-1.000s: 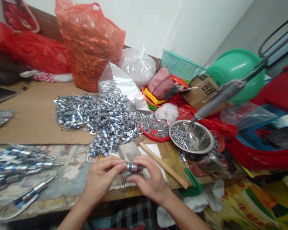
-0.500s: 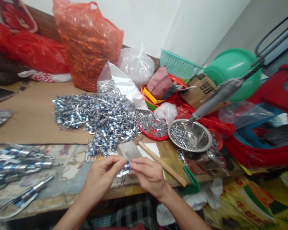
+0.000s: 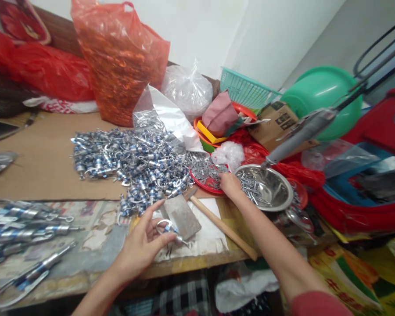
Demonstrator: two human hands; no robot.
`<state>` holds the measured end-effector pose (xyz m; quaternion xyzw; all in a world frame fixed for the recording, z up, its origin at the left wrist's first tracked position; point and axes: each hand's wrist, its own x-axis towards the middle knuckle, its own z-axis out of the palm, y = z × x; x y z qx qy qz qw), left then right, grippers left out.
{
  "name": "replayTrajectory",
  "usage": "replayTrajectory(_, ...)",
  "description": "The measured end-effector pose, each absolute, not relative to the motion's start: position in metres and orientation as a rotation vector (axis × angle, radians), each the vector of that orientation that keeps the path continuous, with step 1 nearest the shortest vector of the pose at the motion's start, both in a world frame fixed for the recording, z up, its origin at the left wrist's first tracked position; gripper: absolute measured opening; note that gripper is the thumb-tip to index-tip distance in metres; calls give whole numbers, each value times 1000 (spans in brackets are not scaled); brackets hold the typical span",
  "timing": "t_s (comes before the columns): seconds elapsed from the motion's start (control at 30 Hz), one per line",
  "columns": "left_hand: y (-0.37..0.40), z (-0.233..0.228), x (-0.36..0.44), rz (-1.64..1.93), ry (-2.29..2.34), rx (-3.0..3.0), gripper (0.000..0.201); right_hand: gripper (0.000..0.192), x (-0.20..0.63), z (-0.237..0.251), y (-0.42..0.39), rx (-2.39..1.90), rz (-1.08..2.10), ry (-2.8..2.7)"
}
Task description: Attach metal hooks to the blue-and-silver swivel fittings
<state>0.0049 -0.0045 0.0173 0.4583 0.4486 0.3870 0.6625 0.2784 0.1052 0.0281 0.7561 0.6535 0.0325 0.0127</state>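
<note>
My left hand (image 3: pixel 140 241) is over the front of the bench, lightly closed on a silver snap hook with a blue band (image 3: pixel 171 228), thumb along its side. Just beyond it lies a grey metal block (image 3: pixel 182 217). My right hand (image 3: pixel 230 186) reaches to the red plate (image 3: pixel 206 189) of small silver metal parts (image 3: pixel 206 169); its fingertips are hidden, so what they hold does not show. Left of the plate spreads a heap of silver and blue snap hooks (image 3: pixel 134 160). Under my right forearm's left side is a hammer with a wooden handle (image 3: pixel 224 228).
A steel bowl (image 3: pixel 285 193) of metal pins stands right of the plate, with a grey tool handle (image 3: pixel 299 131) slanting above it. More hooks (image 3: pixel 26 228) lie front left. Behind are an orange bag (image 3: pixel 121 66), a clear bag (image 3: pixel 187 90) and a green basin (image 3: pixel 322 101).
My right hand has left the snap hook and moved right and away to the red plate. My left hand keeps the hook, now turned with its curved end showing. The metal block is uncovered.
</note>
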Motion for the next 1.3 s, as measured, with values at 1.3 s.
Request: replayTrajectory(1.3,8,13,0,805,921,853,80,23,271,4,127,2270,-7,2196)
